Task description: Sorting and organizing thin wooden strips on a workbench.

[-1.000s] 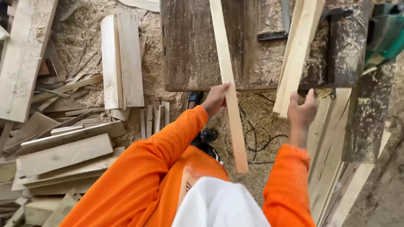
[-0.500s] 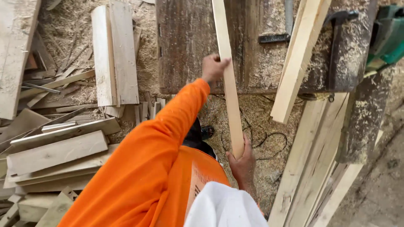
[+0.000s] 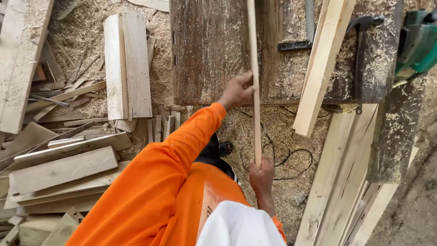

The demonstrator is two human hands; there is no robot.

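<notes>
I hold a long thin wooden strip (image 3: 255, 54) with both hands. It runs almost straight up the view, over a dark, sawdust-covered workbench (image 3: 205, 50). My left hand (image 3: 236, 91), in an orange sleeve, grips the strip's middle at the bench's near edge. My right hand (image 3: 261, 175) is closed around the strip's near end, above the sawdust floor.
A wider pale plank (image 3: 321, 73) leans over the bench to the right. A hammer (image 3: 362, 50) and a green power tool (image 3: 419, 43) sit at the bench's right end. Boards (image 3: 127, 64) and offcuts (image 3: 63, 168) lie left; long planks (image 3: 350, 173) lie right. A black cable (image 3: 291, 159) loops on the sawdust.
The strip has turned from slanted to nearly straight and edge-on. My right hand left the wide plank and took the strip's near end. My left hand slid along its middle.
</notes>
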